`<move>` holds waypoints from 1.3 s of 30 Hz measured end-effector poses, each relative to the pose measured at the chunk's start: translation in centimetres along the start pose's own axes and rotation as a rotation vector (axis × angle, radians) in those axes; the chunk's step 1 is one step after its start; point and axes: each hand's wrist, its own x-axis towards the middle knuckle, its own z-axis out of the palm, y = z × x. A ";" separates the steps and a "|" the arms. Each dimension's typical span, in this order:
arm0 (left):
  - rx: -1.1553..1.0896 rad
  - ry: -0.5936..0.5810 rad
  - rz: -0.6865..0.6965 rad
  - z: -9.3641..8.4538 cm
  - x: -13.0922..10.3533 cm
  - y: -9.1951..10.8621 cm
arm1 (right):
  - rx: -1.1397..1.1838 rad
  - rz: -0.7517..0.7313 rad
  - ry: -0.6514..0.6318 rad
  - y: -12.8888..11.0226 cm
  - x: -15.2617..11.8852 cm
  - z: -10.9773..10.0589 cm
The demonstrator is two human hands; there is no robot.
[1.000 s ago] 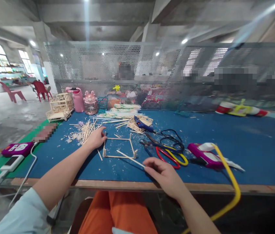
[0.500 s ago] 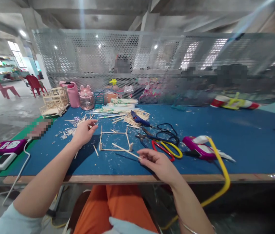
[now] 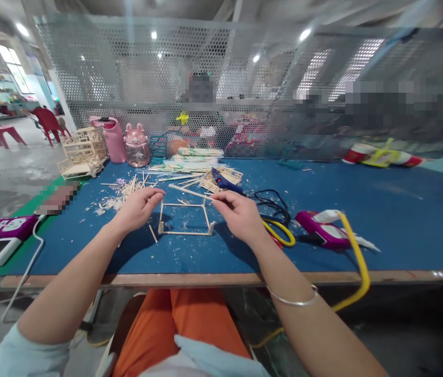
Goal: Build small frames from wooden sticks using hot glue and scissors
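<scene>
A thin wooden stick [image 3: 190, 192] is pinched at its right end by my right hand [image 3: 235, 210], above the back right corner of a small stick frame. That rectangular frame [image 3: 185, 233] lies on the blue mat, with short upright pieces at its corners. My left hand [image 3: 140, 208] hovers at the frame's back left corner, its fingers curled close together; whether something small is between them I cannot make out. One loose stick [image 3: 153, 234] lies left of the frame. Behind my left hand is a heap of short sticks and shavings [image 3: 129, 189].
A blue glue gun [image 3: 225, 181] rests on a stick piece at the back. Yellow-handled scissors [image 3: 284, 234] and a purple tool [image 3: 323, 230] are to the right. Bottles [image 3: 114, 141] and a stick model [image 3: 84, 152] stand back left, before a mesh screen [image 3: 135, 68].
My right hand has moved up and left, carrying the stick from the frame's front right to its back edge. My left hand has shifted slightly right. The view has tilted down a little.
</scene>
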 end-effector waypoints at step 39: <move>0.252 0.248 0.569 3.2 -0.9 1.6 | -0.240 -0.527 0.078 -0.1 -0.9 3.0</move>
